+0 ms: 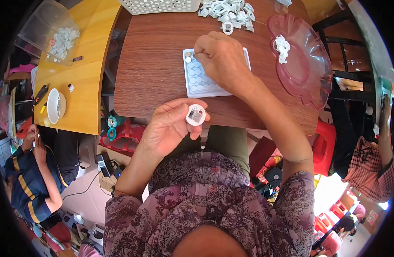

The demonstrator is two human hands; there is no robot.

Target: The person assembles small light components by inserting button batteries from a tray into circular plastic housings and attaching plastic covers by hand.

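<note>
My left hand (169, 128) holds up a small round white plastic housing (196, 115), with its opened inside and metal contacts facing me. It is gripped between thumb and fingers near the table's front edge. My right hand (224, 62) reaches over a white plastic tray (209, 93) of round pockets and hides part of it. Its thumb and fingers are pinched together at the tray's far left corner; whatever is between them is hidden. Beside the fingertips, small silvery discs like button cells (188, 59) sit in the corner pockets.
White plastic housings (231, 13) lie piled at the far edge, near a white perforated basket (162, 6). A pink scalloped tray (287, 81) with small white parts (282, 48) stands right. On the yellow table left are a clear bin (42, 25) and white bowl (54, 107). People sit at both sides.
</note>
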